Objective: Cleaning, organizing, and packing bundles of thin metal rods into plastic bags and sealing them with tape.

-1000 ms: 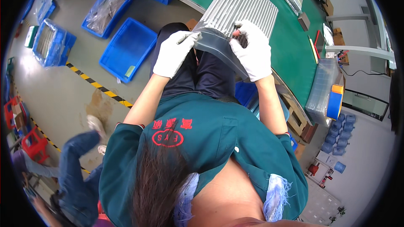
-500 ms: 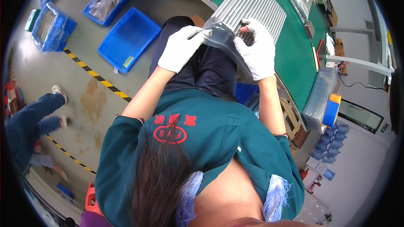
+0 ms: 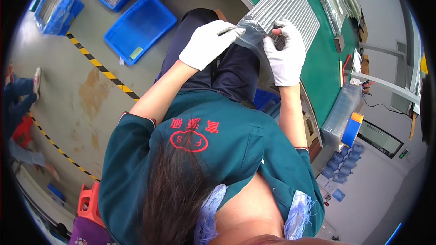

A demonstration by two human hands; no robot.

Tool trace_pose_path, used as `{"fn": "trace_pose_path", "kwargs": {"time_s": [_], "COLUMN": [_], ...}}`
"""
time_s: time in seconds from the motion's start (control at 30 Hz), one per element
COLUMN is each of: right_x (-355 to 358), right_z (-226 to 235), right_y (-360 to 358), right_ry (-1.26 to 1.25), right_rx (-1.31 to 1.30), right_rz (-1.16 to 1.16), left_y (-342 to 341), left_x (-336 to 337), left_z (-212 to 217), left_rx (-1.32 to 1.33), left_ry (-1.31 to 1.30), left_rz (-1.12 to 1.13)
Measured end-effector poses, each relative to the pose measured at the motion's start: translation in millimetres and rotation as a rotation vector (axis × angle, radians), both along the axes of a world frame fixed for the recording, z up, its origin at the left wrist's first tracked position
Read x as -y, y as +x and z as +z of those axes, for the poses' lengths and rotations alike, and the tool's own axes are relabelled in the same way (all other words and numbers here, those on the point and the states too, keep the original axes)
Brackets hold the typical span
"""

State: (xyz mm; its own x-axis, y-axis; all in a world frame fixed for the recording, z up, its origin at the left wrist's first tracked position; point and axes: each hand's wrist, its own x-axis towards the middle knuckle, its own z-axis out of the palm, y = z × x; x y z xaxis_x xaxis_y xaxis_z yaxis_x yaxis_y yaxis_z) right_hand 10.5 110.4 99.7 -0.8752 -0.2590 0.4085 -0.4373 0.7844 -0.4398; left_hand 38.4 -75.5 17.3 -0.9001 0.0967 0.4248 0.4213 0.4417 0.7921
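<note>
A row of slim silver metal tubes (image 3: 289, 9) lies side by side on the green table, its near end at the edge by my lap. Clear plastic film (image 3: 252, 41), seemingly a bag's loose end, hangs from the near end of the tubes. My left hand (image 3: 210, 44), in a white glove, pinches the film's left side between thumb and fingers. My right hand (image 3: 286, 55), gloved too with one fingertip bare, is closed on the film at the tubes' near right corner. Its palm side and part of the film there are hidden.
The green table (image 3: 318, 79) curves along the right. On it lie wrapped bundles of tubes (image 3: 329, 7), a small brown block (image 3: 339, 43) and a stack of clear plastic trays (image 3: 341, 113). On the floor at left are a blue tray (image 3: 141, 27) and a red stool (image 3: 89, 202). A person's legs (image 3: 20, 93) show at far left.
The whole view has shifted slightly, with the tubes and both hands now farther right. My left hand's fingers still grip the film. The person at far left has moved toward the picture's edge.
</note>
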Motion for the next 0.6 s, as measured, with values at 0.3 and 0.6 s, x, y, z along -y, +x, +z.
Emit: {"fn": "trace_pose_path", "kwargs": {"time_s": [0.3,0.6], "right_x": [2.8,6.5], "right_z": [-5.3,-6.8], "right_y": [-5.0,-6.4], "right_ry": [-0.008,-0.03], "right_rx": [-0.043,-0.048], "right_rz": [0.042,0.072], "left_y": [-1.0,-5.3], "left_x": [-5.8,-5.7], "left_z": [-2.2,-13.0], "left_rx": [0.025,-0.172], "left_ry": [0.097,-0.036], "left_rz": [0.013,0.047]}}
